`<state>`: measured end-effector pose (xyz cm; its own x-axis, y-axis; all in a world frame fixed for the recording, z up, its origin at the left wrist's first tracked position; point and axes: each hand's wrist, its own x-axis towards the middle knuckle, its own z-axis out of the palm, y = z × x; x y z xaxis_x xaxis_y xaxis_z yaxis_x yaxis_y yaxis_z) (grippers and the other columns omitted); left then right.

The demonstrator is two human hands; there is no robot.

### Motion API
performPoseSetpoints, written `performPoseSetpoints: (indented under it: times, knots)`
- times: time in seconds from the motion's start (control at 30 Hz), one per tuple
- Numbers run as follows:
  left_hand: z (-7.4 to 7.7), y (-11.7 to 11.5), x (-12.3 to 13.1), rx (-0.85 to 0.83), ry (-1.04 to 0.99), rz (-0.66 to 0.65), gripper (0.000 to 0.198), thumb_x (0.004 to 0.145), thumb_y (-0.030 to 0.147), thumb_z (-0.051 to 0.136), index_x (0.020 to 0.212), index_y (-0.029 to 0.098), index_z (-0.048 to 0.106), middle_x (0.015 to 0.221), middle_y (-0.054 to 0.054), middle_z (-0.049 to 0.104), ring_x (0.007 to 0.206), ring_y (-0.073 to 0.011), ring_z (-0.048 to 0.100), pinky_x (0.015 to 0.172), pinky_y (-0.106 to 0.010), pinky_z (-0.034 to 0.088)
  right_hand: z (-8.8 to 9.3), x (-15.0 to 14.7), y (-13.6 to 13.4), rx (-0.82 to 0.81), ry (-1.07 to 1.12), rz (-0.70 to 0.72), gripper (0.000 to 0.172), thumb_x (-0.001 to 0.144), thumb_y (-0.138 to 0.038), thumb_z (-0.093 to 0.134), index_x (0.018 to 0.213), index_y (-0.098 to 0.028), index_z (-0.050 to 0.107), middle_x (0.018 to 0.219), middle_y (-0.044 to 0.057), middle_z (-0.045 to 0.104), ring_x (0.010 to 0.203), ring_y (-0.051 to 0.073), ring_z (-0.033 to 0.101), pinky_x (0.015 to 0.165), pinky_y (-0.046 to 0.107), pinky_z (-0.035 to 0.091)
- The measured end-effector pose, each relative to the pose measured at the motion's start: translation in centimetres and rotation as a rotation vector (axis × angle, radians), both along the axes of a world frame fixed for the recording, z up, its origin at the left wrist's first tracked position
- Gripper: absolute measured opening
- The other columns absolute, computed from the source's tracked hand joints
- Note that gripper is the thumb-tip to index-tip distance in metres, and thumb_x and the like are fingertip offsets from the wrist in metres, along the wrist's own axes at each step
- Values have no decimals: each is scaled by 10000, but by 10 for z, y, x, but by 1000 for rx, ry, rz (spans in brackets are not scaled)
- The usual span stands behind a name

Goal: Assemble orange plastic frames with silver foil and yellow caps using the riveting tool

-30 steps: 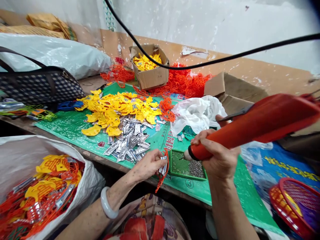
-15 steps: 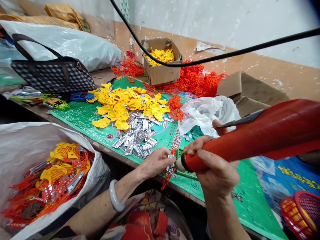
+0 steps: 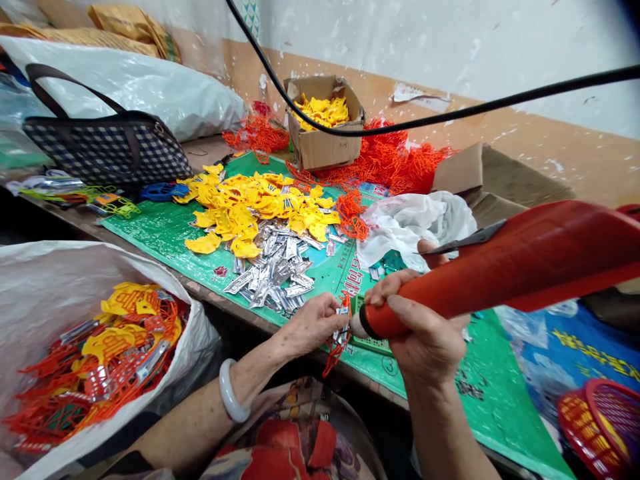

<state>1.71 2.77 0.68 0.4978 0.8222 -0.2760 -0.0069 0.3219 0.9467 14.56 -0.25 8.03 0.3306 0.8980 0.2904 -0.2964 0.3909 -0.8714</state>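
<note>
My left hand [image 3: 315, 325] pinches an orange plastic openwork piece [image 3: 339, 348] with a small silvery part on it, over the table's front edge. Wrapped round the front of a red electric screwdriver [image 3: 480, 270] is my right hand [image 3: 425, 333], its fingers closed. The tool lies nearly level, its pale nose against or very close to the silvery part; the tip itself is hidden. A grey lever [image 3: 470, 239] runs along the tool's upper side. Just beyond my left hand lie a heap of silvery packets or strips [image 3: 280, 267] and a pile of yellow plastic pieces [image 3: 250, 207].
An open white sack [image 3: 195, 313] of orange and yellow pieces stands at left. Behind are a checked bag [image 3: 105, 147], a cardboard box [image 3: 325, 150] of yellow pieces and orange netlike pieces [image 3: 395, 160]. A black cable [image 3: 425, 123] crosses above. A red basket [image 3: 595, 427] sits at lower right.
The screwdriver and my right hand have shifted slightly left, and the tool's rear end sits a little lower. My left hand keeps its place with the orange piece.
</note>
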Motion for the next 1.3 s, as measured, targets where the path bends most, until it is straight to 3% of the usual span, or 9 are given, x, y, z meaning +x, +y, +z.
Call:
performPoseSetpoints:
  times: [0.07, 0.17, 0.23, 0.47, 0.6, 0.73, 0.97, 1.17, 1.3]
  knots:
    - [-1, 0, 0, 1, 8, 0, 287, 685, 395, 689, 772, 208, 489, 554, 83, 525, 494, -108, 472, 504, -227, 345, 0, 0, 0, -11, -12, -18, 474, 607, -137, 693, 1060, -260, 625, 636, -55, 620, 533, 151, 582, 579, 360, 537]
    - [-4, 0, -1, 3, 13, -6, 286, 685, 400, 692, 772, 202, 505, 565, 79, 527, 504, -103, 464, 505, -221, 337, -1, 0, -1, -18, -62, -32, 213, 606, -162, 697, 804, -223, 648, 629, -38, 605, 544, 151, 585, 592, 366, 540]
    - [-5, 0, -1, 3, 12, -19, 280, 694, 409, 683, 773, 193, 523, 580, 71, 533, 516, -103, 466, 508, -218, 333, -2, 0, -1, -23, -96, -35, 127, 612, -178, 701, 702, -216, 621, 635, -33, 596, 553, 147, 584, 594, 361, 536]
    - [-7, -2, 1, -13, -25, 10, 216, 714, 349, 654, 753, 189, 515, 541, 76, 514, 494, -91, 419, 487, -208, 303, -4, -1, -5, 7, -142, 14, 184, 664, -153, 706, 811, -221, 619, 685, -38, 602, 587, 143, 594, 607, 349, 531]
    - [-8, -3, 3, -9, -31, 38, 186, 717, 312, 644, 736, 189, 506, 526, 76, 510, 477, -88, 406, 477, -214, 289, -8, 0, -7, 10, -149, 56, 361, 679, -113, 701, 1001, -242, 600, 693, -52, 607, 594, 146, 609, 514, 290, 486]
    - [-7, -5, 4, -11, -41, 50, 190, 702, 302, 658, 704, 193, 503, 514, 78, 494, 472, -90, 410, 474, -214, 283, -10, 1, -7, 29, -193, 106, 270, 694, -132, 688, 930, -228, 598, 671, -53, 596, 595, 143, 603, 480, 272, 445]
    - [-5, -6, 3, -14, -53, 63, 200, 682, 318, 647, 645, 188, 499, 501, 73, 463, 471, -83, 371, 471, -215, 258, -14, 1, -5, 29, -269, 121, 99, 708, -155, 671, 745, -212, 599, 657, -36, 587, 569, 127, 555, 558, 309, 483]
    - [-8, -8, 8, -32, -77, 36, 228, 686, 364, 644, 674, 184, 506, 521, 65, 477, 471, -84, 364, 472, -225, 257, -18, 2, -8, -11, -338, 91, 152, 672, -156, 690, 789, -211, 611, 663, -38, 591, 607, 142, 572, 674, 362, 536]
    - [-9, -7, 10, -27, -74, 62, 235, 710, 364, 652, 712, 198, 487, 509, 85, 457, 462, -83, 365, 468, -223, 252, -13, 6, -10, -13, -224, 77, 229, 678, -169, 695, 886, -221, 616, 672, -47, 593, 591, 144, 578, 663, 370, 530]
